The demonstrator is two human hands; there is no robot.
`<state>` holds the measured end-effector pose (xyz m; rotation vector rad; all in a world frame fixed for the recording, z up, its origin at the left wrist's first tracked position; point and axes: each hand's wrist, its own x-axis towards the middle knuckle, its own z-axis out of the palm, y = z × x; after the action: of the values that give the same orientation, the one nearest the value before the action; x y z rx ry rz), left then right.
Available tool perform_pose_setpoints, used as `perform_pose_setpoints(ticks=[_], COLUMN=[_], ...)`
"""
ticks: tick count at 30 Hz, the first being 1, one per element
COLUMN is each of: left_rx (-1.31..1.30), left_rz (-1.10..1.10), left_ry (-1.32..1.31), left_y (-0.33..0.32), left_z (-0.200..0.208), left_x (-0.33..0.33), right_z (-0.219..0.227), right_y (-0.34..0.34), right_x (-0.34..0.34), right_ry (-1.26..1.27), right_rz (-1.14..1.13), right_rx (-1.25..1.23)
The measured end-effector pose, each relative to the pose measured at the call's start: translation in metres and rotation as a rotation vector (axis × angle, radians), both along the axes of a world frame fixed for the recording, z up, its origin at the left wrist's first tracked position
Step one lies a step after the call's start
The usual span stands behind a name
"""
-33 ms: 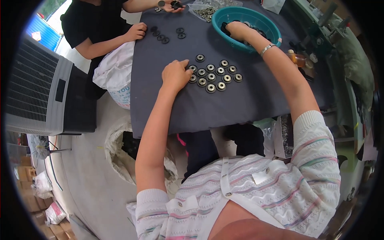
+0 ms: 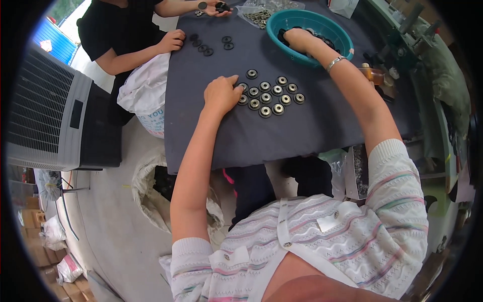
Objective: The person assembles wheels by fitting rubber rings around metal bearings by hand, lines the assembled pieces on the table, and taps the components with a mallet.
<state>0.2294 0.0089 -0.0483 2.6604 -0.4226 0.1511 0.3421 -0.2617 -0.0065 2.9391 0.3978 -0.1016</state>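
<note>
My left hand (image 2: 222,95) rests on the dark cloth at the left edge of a loose cluster of black wheels with metal bearing centres (image 2: 266,97). Its thumb and forefinger stand apart beside the leftmost wheel (image 2: 243,87), which it partly hides; it seems to touch that wheel without gripping it. A single wheel (image 2: 251,74) lies a little apart at the far side of the cluster. My right hand (image 2: 300,40) reaches down into a teal plastic basin (image 2: 342,32) among black round parts (image 2: 329,42). Those fingers are hidden, so what they hold cannot be seen.
Across the table, another person's hand (image 2: 171,41) rests at the edge; their other hand (image 2: 220,8) holds black parts. Several black rings (image 2: 203,48) lie nearby. A clear bag of metal pieces (image 2: 258,19) sits beside the basin. Machinery (image 2: 410,40) stands at right, a white sack (image 2: 146,95) at left.
</note>
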Motion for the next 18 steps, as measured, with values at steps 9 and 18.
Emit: perform_pose_setpoints(ticks=[9,18], left_rx=[-0.066,-0.654], left_rz=[-0.054,-0.117], left_ry=[0.085,0.085], left_y=[-0.005,0.004], left_z=[0.002,0.026], left_x=[0.002,-0.070], right_z=[-0.001,0.039], right_y=[-0.026,0.041], right_x=[-0.017,-0.212], right_ry=[-0.436,0.083], right_rz=[0.077,0.138], right_rx=[0.306,1.611])
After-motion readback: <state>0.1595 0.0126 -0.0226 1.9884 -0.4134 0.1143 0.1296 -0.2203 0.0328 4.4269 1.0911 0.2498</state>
